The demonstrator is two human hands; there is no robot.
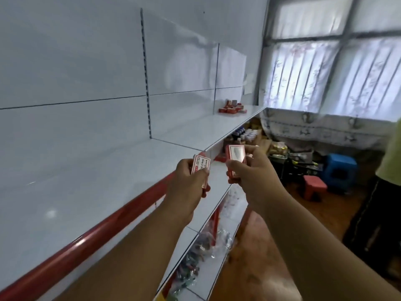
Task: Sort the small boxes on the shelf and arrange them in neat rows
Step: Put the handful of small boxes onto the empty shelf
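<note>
Hands are raised before the shelf; your left hand grips one box; your right hand grips another box; more boxes lie far along the shelf.

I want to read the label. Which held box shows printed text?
The box in the left hand: its white face shows black lettering. The right hand's box shows a blank, shiny panel.

Two small red-and-white boxes are held in the air just past the front edge of the white shelf. The left box shows a white label with printed text. The right box shows a glossy white face, tilted. A cluster of more small red boxes lies near the far end of the shelf, unsorted.
</note>
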